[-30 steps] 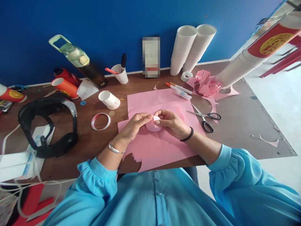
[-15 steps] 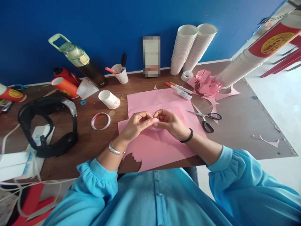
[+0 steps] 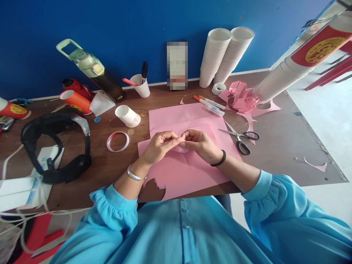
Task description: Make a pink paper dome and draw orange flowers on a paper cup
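Note:
Between my two hands is a small rounded piece of pink paper [image 3: 182, 149], mostly covered by the fingers. My left hand [image 3: 162, 145] pinches its edge between thumb and forefinger. From the other side my right hand [image 3: 199, 144] pinches the same piece, and the fingertips of both hands meet. Beneath them lie large pink sheets [image 3: 192, 172], overlapping, with a curved cut at the lower left. Scissors [image 3: 239, 137] rest partly opened beside the sheets, to the right of my right hand.
Behind the sheets lie marker pens [image 3: 211, 102] and a glue tube [image 3: 214, 110]. Pink scraps [image 3: 242, 97] and stacked paper cups [image 3: 216, 55] stand at right. A tape ring [image 3: 117, 142], a paper cup [image 3: 128, 116], a bottle [image 3: 96, 73] and a black headset [image 3: 56, 146] are at left.
My right hand's knuckles have dropped very slightly toward me. Both hands keep their pinch on the paper piece, and everything else is where it was.

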`<state>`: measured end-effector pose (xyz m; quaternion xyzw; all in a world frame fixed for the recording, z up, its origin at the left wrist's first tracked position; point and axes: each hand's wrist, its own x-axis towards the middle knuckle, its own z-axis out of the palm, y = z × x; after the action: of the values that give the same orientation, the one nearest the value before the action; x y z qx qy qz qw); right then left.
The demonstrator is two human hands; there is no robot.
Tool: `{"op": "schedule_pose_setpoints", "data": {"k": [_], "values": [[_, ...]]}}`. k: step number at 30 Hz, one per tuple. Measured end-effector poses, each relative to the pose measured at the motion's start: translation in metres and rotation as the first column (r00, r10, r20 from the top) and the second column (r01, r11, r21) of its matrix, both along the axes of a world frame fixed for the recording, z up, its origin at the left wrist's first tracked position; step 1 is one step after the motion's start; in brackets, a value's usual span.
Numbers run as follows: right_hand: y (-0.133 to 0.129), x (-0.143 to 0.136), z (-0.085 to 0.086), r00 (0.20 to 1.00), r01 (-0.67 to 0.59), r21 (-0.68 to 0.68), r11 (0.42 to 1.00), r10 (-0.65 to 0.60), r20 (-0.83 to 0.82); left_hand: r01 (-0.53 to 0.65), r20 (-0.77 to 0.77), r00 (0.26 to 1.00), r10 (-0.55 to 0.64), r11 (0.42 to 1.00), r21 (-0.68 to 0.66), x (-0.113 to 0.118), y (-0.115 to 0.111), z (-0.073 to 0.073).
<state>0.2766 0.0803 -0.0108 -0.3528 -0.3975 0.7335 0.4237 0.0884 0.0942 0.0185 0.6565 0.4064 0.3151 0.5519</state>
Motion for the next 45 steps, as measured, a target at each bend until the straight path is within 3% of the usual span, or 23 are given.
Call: {"op": "schedule_pose_setpoints", "data": {"k": [14, 26, 37, 45], "values": [[0.0, 0.004, 0.001, 0.986, 0.008, 0.078, 0.997, -0.021, 0.165, -0.041, 0.064, 0.997, 0.049, 0.992, -0.12, 0.0, 0.001, -0.004], [0.0, 0.004, 0.0, 0.988, 0.025, 0.074, 0.997, -0.036, 0.153, -0.056, 0.078, 0.995, 0.065, 0.992, -0.109, -0.002, 0.002, -0.011], [0.002, 0.004, 0.004, 0.977, 0.062, 0.095, 0.993, -0.08, 0.197, -0.093, 0.013, 0.996, 0.093, 0.996, -0.004, -0.001, 0.003, -0.008], [0.001, 0.004, 0.007, 0.959, 0.046, 0.161, 0.986, -0.089, 0.271, -0.132, 0.016, 0.991, 0.132, 0.991, -0.016, 0.0, 0.004, -0.008]]}}
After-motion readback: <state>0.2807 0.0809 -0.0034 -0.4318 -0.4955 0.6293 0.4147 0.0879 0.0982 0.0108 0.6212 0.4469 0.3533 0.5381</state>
